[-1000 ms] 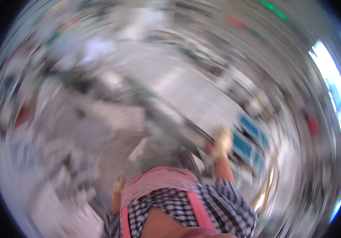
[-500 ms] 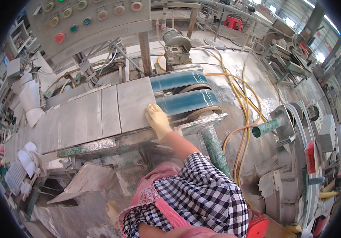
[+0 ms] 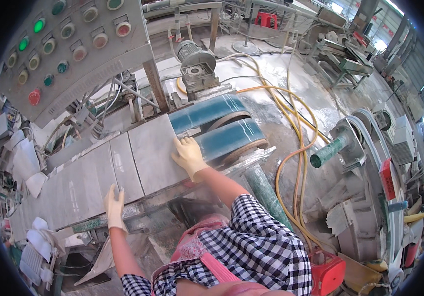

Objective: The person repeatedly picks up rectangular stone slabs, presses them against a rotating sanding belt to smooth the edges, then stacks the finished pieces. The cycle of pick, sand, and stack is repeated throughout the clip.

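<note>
Pale grey stone tiles lie in a row along a conveyor. My right hand (image 3: 191,157), in a cream glove, rests at the right edge of the end tile (image 3: 154,150), with its fingers laid over that edge and nothing plainly gripped. Just beyond it run two blue conveyor belts (image 3: 234,139) round their end pulleys. My left hand (image 3: 115,207), gloved alike, is open at the near edge of the row, by a narrow tile (image 3: 125,165). Its fingers point up and apart; whether they touch the tile I cannot tell.
A control panel (image 3: 74,49) with several buttons stands at the far left. Behind the belts sits a motor (image 3: 195,59). Yellow hoses (image 3: 300,148) run along the wet floor at right. A red stool (image 3: 328,274) is beside me, and a green pipe end (image 3: 328,152) juts out at right.
My left hand has come up from low beside my body to the near edge of the tiles. My right hand stays at the end tile's edge. The view has shifted.
</note>
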A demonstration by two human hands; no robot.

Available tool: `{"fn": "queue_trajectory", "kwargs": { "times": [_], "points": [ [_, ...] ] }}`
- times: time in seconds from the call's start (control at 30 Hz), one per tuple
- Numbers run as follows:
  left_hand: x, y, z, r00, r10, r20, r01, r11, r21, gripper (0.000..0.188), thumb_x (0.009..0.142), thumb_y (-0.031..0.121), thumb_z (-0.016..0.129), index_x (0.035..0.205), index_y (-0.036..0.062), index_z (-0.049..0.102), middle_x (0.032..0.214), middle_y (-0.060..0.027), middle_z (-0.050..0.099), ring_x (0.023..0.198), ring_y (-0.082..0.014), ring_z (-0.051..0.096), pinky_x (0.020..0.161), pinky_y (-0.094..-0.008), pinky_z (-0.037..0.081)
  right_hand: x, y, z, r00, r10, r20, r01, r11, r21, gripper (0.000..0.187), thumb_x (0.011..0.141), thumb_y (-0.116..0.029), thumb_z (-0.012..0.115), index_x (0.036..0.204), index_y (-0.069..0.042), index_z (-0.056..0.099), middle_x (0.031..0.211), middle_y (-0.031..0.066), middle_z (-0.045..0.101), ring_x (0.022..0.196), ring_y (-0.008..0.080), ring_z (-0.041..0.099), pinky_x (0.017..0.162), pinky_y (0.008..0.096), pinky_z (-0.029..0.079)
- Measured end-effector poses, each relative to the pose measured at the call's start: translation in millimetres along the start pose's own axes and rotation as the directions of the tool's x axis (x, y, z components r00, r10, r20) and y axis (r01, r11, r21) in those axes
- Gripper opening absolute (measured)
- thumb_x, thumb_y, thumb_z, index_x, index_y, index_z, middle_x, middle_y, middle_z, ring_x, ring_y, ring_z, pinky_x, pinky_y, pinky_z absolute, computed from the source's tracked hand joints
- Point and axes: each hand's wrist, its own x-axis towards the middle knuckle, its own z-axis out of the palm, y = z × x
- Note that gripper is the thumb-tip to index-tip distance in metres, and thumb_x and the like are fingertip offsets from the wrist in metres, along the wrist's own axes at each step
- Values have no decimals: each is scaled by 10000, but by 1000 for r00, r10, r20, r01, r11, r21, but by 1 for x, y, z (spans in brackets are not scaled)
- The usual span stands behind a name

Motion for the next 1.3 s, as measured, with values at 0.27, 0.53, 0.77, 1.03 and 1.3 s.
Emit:
{"fn": "queue_trajectory", "kwargs": {
  "times": [0.27, 0.53, 0.77, 1.03, 1.3],
  "points": [
    [38, 19, 12, 946, -94, 310, -49, 904, 424, 802, 764, 425, 677, 1364, -65, 473, 1370, -304, 493, 1278, -419, 480, 1069, -424, 409, 42, -6, 18, 869, 378, 319, -389, 921, -32, 499, 797, -343, 693, 1174, -48, 552, 916, 184, 687, 881, 383, 657, 802, 478, 506],
    [59, 12, 0, 905, -34, 424, -141, 916, 376, 633, 764, 465, 640, 1153, -33, 611, 1123, -267, 620, 1065, -421, 592, 906, -486, 482, 55, 8, 26, 671, 642, 370, -741, 595, 310, 546, 845, -407, 669, 1250, -45, 604, 1125, 201, 676, 1060, 343, 641, 933, 407, 490],
    [58, 16, 0, 909, -31, 416, -140, 917, 374, 609, 771, 482, 619, 1119, -18, 627, 1117, -258, 632, 1058, -411, 599, 902, -481, 489, 31, -60, 32, 868, 378, 323, -467, 398, 790, 540, 846, -167, 613, 1359, -53, 491, 1179, 277, 615, 1132, 389, 583, 1014, 414, 431],
    [53, 12, 8, 926, 7, 376, -160, 912, 378, 594, 795, 456, 613, 1160, -12, 623, 1147, -237, 634, 1082, -391, 594, 908, -489, 486, 64, -41, 1, 850, 323, 416, -405, 906, 124, 243, 860, -138, 561, 1099, -93, 557, 999, 202, 666, 976, 431, 615, 801, 504, 490],
    [70, 50, 1, 939, -246, 241, 115, 882, 457, 602, 817, 452, 649, 1230, 15, 612, 1154, -225, 642, 1085, -382, 600, 902, -489, 485, 60, -30, -12, 894, 177, 412, -220, 974, 60, 311, 830, -73, 532, 1140, -86, 548, 908, 188, 687, 868, 400, 667, 735, 492, 524]
  ]
}}
